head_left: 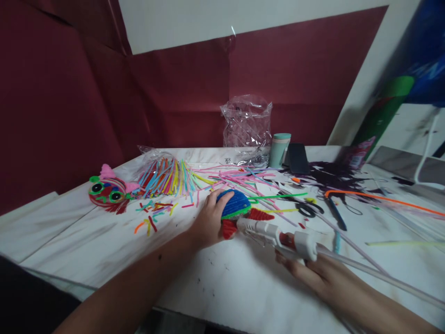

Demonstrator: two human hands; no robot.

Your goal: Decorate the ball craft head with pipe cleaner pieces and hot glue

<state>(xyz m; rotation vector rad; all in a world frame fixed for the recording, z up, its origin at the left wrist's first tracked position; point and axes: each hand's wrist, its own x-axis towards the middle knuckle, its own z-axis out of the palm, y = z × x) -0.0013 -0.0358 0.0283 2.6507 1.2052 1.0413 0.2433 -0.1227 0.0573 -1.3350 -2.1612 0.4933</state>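
My left hand (209, 221) is closed around a pipe-cleaner craft piece (234, 204), which has a ridged blue body, a green edge and red fin-like parts. My right hand (309, 271) grips a white hot glue gun (278, 237) whose nozzle points left and meets the lower side of the craft piece. A clear glue stick (375, 273) sticks out of the gun's back end toward the right. Just behind the craft piece, a green pipe cleaner (278, 196) runs to the right. My right fingers are partly hidden by the gun.
On the left lies a colourful fish-like figure (108, 192) with big eyes, near a bagged bundle of pipe cleaners (170, 178) and several cut bits. Black scissors (308, 209), a dark pen-like tool (336, 212), a phone (297, 157), a mint cup (279, 150) and a plastic bag (246, 123) stand or lie farther back.
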